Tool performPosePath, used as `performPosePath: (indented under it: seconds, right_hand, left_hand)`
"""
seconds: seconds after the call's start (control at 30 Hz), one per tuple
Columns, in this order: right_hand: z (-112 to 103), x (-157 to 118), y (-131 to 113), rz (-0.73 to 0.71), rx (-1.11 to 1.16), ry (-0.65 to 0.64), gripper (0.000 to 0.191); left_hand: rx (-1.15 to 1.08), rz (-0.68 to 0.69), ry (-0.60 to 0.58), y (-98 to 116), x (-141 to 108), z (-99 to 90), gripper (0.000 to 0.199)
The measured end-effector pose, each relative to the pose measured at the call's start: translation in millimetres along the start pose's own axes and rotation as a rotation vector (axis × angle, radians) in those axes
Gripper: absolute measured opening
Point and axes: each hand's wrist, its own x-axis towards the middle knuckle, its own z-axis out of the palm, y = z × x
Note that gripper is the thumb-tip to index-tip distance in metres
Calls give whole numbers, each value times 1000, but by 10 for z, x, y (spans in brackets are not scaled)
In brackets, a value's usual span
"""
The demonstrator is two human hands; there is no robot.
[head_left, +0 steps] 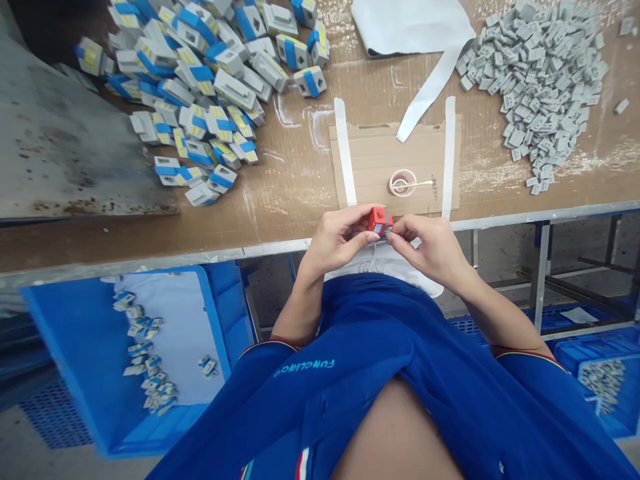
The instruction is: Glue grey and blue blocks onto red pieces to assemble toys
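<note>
A small red block (379, 219) with a grey part on its right side is held just over the table's front edge. My left hand (336, 241) grips it from the left, thumb below and fingers behind. At the block's right end, my right hand (429, 245) is closed in a pinch; whatever lies between its fingertips is too small to make out. Beyond the hands, a small round cup (397, 192) stands on a cardboard sheet (370, 160), with a thin stick (423, 183) lying across it.
Grey blocks with blue bands (240, 90) are heaped at the back left, beside a metal sheet (75, 147). Small grey pieces (543, 87) form a pile at right. White cloth (405, 27) lies at the back. A blue crate (215, 313) with similar blocks sits below the table at left.
</note>
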Motion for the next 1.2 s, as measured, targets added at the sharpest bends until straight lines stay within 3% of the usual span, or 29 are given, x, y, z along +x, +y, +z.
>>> performPosePath:
  seconds: [0.27,0.57,0.93,1.2]
  right_hand:
    - [52,33,36,-23,20,9,20]
    - [82,69,-106,109,146,49,18]
    - [162,60,-46,78,137,57,22]
    - [-23,-55,-159,98,60,27,15]
  left_hand:
    - [78,4,0,56,2,-38,52]
    - [-35,-12,10,3,10,3,56]
    - [-46,51,9,-20,4,-26,49]
    - [-65,42,-4,5,-8,17,45]
